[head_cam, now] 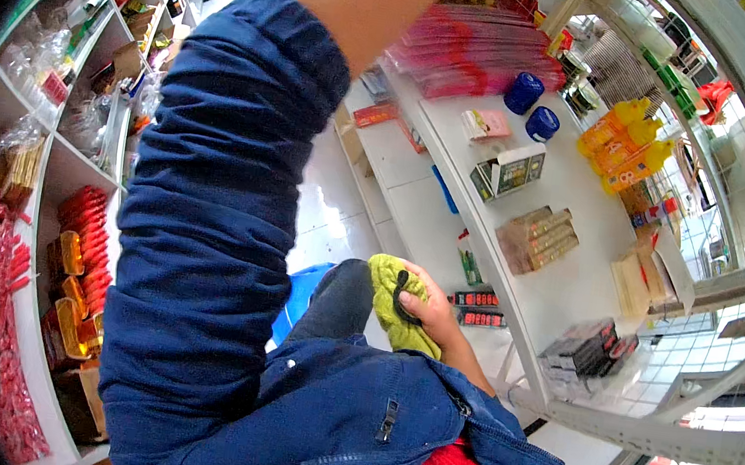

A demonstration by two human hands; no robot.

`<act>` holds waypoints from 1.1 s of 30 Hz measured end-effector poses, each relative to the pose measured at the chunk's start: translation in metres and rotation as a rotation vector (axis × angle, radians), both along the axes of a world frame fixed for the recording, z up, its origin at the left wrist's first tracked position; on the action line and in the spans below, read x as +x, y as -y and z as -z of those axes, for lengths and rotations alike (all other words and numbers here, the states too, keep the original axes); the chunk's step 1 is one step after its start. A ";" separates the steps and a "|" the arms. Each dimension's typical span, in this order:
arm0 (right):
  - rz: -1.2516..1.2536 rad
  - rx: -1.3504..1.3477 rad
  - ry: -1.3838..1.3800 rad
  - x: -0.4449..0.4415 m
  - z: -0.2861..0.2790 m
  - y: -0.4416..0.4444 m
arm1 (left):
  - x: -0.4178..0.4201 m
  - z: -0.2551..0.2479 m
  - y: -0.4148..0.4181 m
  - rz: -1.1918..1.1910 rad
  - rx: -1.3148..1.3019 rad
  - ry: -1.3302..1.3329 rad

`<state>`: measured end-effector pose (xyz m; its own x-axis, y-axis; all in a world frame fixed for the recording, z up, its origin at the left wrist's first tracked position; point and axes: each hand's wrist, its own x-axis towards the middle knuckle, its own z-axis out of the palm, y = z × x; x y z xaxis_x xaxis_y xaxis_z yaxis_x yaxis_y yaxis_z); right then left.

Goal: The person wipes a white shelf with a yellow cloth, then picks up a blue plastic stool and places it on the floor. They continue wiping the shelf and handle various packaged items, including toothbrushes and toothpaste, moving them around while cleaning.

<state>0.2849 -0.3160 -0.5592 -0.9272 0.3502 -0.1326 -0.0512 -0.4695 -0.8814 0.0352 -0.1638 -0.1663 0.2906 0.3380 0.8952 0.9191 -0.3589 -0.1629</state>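
My right hand (429, 303) grips a folded yellow-green cloth (400, 331), with a black loop (402, 286) showing under the thumb. It is held in front of my body, just above my dark-trousered leg. My left arm, in a pushed-up navy sleeve (224, 178), is raised across the view, and its forearm leaves at the top edge. The left hand itself is out of view. Beyond that forearm lie stacked pink packs in clear wrap (474, 48). A white shelf (549, 178) stands to my right, bearing a small pink box (485, 125) and two blue round containers (523, 93).
Orange-yellow bottles (624, 146), an opened dark carton (509, 171), brown-wrapped rolls (537, 239) and black boxes (579, 348) stand along the right shelf by a wire grid. Packed shelving with red goods (90, 231) lines the left. A blue bin (300, 297) is beside my leg.
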 end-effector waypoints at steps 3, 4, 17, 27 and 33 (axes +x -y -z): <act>-0.002 -0.023 -0.010 0.022 -0.007 0.007 | 0.004 0.024 0.073 -0.115 0.168 -0.123; 0.019 -0.070 -0.032 0.027 -0.012 0.004 | 0.004 0.042 0.093 -0.076 0.306 -0.090; 0.183 -0.734 -0.090 0.125 0.037 0.019 | 0.092 0.701 0.582 -1.409 -1.063 1.738; -0.118 -0.893 -0.010 0.046 0.053 0.039 | 0.064 0.755 0.603 -1.264 -0.895 1.927; -0.180 -0.985 0.077 0.009 0.061 0.057 | 0.017 0.753 0.513 -1.007 -0.996 1.586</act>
<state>0.2943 -0.3728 -0.6206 -0.9322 -0.0928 -0.3498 0.1334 -0.9866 -0.0937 0.0525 -0.6766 -0.9194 -0.8822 0.2538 -0.3966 -0.0659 0.7675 0.6377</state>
